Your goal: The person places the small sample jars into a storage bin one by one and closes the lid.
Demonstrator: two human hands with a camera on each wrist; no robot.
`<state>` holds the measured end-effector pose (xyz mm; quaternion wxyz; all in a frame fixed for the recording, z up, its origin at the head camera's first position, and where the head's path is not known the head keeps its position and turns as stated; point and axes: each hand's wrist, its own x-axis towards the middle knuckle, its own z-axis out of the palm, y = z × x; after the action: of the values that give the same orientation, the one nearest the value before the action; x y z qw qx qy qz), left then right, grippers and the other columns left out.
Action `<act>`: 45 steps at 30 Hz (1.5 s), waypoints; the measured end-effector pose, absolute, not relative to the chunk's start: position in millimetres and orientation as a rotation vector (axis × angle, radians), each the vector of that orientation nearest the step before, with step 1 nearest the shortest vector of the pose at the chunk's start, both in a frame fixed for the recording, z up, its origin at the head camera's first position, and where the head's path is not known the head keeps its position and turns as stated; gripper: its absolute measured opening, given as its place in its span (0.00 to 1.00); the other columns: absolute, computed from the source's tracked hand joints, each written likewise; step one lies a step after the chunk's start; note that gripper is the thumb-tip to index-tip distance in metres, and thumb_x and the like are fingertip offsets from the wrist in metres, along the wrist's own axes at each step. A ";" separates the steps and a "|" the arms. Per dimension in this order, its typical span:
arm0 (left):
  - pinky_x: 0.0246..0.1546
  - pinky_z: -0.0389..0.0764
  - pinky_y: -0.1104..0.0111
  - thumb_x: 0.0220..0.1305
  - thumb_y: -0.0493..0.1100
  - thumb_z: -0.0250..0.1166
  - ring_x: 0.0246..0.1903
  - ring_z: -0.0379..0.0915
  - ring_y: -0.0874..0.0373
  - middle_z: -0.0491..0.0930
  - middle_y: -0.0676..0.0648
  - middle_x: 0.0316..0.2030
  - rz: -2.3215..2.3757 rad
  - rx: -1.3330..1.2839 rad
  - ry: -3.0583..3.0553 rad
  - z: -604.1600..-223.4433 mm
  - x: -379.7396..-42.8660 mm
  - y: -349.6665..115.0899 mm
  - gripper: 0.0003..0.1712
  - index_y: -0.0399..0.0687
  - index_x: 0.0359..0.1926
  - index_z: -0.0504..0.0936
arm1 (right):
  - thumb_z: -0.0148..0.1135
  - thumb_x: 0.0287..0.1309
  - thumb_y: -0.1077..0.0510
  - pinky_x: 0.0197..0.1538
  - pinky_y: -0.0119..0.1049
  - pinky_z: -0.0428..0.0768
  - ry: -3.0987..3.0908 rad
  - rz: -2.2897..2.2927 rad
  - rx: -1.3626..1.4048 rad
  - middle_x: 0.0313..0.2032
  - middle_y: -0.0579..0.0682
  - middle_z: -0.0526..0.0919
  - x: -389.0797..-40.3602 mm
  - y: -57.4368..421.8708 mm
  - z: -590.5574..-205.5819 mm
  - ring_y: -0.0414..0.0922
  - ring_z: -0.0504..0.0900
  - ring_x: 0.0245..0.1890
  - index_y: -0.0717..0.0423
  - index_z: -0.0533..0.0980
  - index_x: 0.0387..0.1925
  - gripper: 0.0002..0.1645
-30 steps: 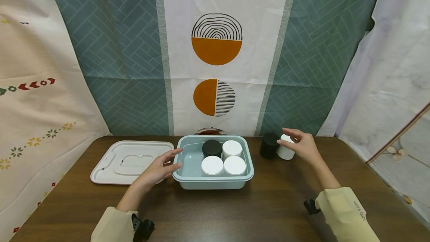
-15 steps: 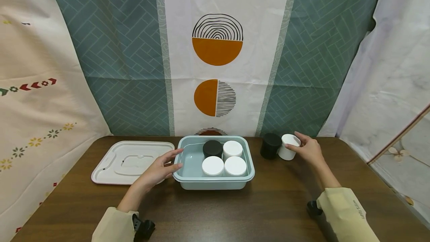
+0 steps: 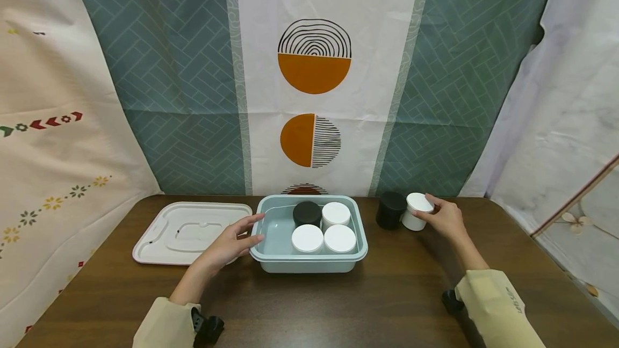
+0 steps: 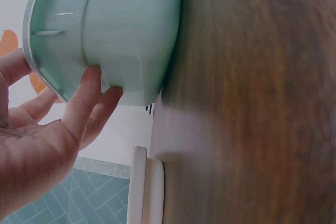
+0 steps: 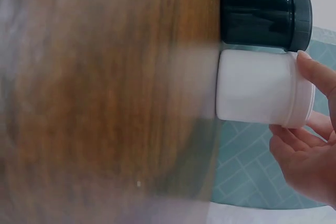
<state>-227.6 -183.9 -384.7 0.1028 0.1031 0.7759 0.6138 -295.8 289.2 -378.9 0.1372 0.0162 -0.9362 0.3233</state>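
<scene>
In the head view a pale blue plastic tub (image 3: 309, 266) stands mid-table with three white-lidded jars (image 3: 307, 238) and one black-lidded jar (image 3: 307, 213) inside. My left hand (image 3: 229, 241) grips its left edge; in the left wrist view some fingertips (image 4: 90, 80) press the outer wall and another digit reaches over the rim. To the right, my right hand (image 3: 445, 219) holds a white jar (image 5: 254, 85) by its lid, thumb on one side and fingers on the other. The white jar stands upright on the table, right beside a black jar (image 3: 390, 211).
A white tub lid (image 3: 191, 227) lies flat on the brown wooden table (image 3: 309, 310), left of the tub. Patterned curtains (image 3: 314, 95) hang behind the table's back edge, and more fabric hangs at both sides.
My right hand has come down from above the white jar to its right side and now holds the lid. The left hand stays at the tub's edge.
</scene>
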 end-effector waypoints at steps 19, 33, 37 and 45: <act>0.46 0.76 0.58 0.62 0.42 0.59 0.59 0.57 0.37 0.57 0.30 0.61 1.817 0.293 2.288 -384.0 -227.4 -184.2 0.33 0.41 0.66 0.59 | 0.67 0.48 0.46 0.31 0.25 0.73 -2.574 0.996 0.010 0.44 0.71 0.77 -277.4 282.6 -343.8 0.58 0.78 0.41 0.69 0.66 0.58 0.43; 0.47 0.75 0.55 0.62 0.43 0.59 0.60 0.56 0.36 0.57 0.29 0.62 1.806 0.303 2.298 -384.8 -227.7 -184.3 0.33 0.41 0.66 0.59 | 0.68 0.47 0.49 0.34 0.18 0.69 -2.501 1.080 0.088 0.53 0.69 0.72 -263.3 256.9 -309.1 0.59 0.76 0.48 0.68 0.67 0.58 0.41; 0.47 0.75 0.55 0.62 0.43 0.60 0.60 0.56 0.36 0.57 0.29 0.62 1.803 0.298 2.296 -385.0 -228.0 -184.8 0.33 0.42 0.66 0.59 | 0.68 0.48 0.51 0.33 0.13 0.69 -2.478 1.215 0.163 0.55 0.67 0.71 -259.6 238.6 -303.6 0.58 0.75 0.49 0.68 0.66 0.58 0.40; 0.47 0.75 0.55 0.61 0.44 0.60 0.61 0.55 0.36 0.56 0.30 0.63 1.791 0.287 2.305 -384.3 -229.0 -184.8 0.34 0.43 0.66 0.59 | 0.69 0.48 0.53 0.46 0.27 0.75 -2.477 1.461 0.278 0.57 0.62 0.70 -259.1 192.9 -300.7 0.53 0.75 0.52 0.64 0.66 0.60 0.39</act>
<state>-229.0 -184.8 -384.3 0.1039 0.0973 0.7816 0.6073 -259.1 192.9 -300.7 0.1257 0.0955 -0.8506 0.5016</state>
